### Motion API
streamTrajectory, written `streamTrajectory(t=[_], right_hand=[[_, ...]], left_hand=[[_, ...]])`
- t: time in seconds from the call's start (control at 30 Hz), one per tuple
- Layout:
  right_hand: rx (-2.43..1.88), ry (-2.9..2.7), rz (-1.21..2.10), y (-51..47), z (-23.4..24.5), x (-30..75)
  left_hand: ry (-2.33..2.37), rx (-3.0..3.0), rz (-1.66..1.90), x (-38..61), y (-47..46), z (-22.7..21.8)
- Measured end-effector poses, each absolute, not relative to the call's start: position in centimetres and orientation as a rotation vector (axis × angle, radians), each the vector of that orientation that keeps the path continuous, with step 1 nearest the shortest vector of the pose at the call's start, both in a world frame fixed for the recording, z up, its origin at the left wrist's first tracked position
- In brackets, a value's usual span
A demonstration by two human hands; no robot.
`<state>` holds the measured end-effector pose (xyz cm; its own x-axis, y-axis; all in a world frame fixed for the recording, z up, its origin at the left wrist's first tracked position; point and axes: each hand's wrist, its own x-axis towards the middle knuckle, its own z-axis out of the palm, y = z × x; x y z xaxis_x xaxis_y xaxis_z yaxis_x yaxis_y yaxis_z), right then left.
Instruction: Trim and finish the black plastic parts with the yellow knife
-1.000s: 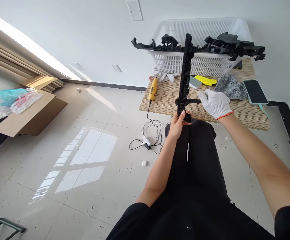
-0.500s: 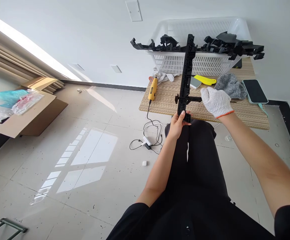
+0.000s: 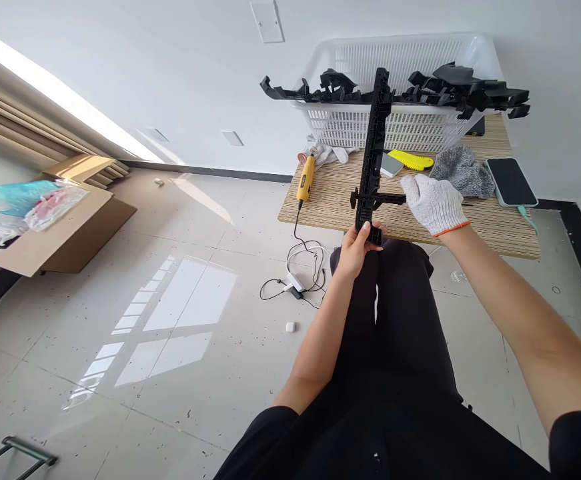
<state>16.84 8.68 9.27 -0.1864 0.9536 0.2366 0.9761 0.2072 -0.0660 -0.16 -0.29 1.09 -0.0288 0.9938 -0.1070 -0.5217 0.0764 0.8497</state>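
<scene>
My bare left hand [image 3: 354, 250] is closed around the lower end of a long black plastic part [image 3: 371, 153]. The part stands up from my lap, in front of the table, and its far end overlaps the basket. Near its lower end a short arm [image 3: 389, 198] sticks out to the right. My right hand [image 3: 433, 203], in a white knit glove with an orange cuff edge, is closed right at that arm's tip. Whatever its fingers hold is hidden; I cannot tell if they grip the tip.
A white basket [image 3: 400, 127] with black plastic parts [image 3: 465, 87] across it stands on the wooden table [image 3: 500, 233]. Around it lie a yellow corded tool [image 3: 307, 179], a yellow-handled item [image 3: 411, 160], a grey cloth [image 3: 463, 173] and a phone [image 3: 511, 182]. Cables [image 3: 297, 283] trail on the floor.
My gloved right hand has shifted very slightly at the arm's tip. The left hand and the black plastic part have stayed in place.
</scene>
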Motion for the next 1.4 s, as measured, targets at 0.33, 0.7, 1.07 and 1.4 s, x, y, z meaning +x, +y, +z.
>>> streamTrajectory(t=[0.33, 0.7, 1.07, 1.4], right_hand=[[-1.752, -2.205, 0.035, 10.5, 4.7, 17.3], [-1.711, -2.189, 0.061, 9.8, 4.4, 17.5], [-1.718, -2.122, 0.172, 9.5, 4.9, 17.7], [-1.711, -2.072, 0.319, 8.5, 4.5, 18.2]], left_hand=[[0.851, 0.635, 1.377, 0.1, 0.1, 0.8], [0.888, 0.668, 1.369, -0.1, -0.4, 0.8], [0.935, 0.783, 1.326, -0.4, -0.9, 1.2], [0.997, 0.869, 1.299, -0.4, -1.0, 1.2]])
